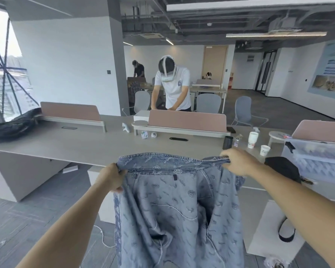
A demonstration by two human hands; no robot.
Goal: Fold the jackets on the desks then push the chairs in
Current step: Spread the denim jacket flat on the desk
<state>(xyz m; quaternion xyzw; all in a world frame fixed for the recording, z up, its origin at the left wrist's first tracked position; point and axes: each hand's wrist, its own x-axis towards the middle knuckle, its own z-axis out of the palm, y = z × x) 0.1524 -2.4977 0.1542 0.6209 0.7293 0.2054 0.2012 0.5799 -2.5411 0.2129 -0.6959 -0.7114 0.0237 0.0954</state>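
**A:** Holding how many jackets at this moment?

**B:** One. Your left hand [112, 177] and right hand [238, 161] both have their fingers curled tight round the collar edge of a blue denim jacket [178, 209]. It hangs from your grip at the lower centre of the frame, in front of the near edge of the desk [85, 144].

**A:** Anything else lying on that desk?

**B:** One dark bundle [12, 126] at the left edge of the frame; I cannot tell whether it is a jacket. You also have two white paper cups [252, 139] right of centre and three pink dividers [188, 120] along the top.

**A:** And chairs?

**B:** Three grey chairs [208, 103] stand beyond the desk, mid-frame. Three other people [172, 84] are behind them, upper centre.
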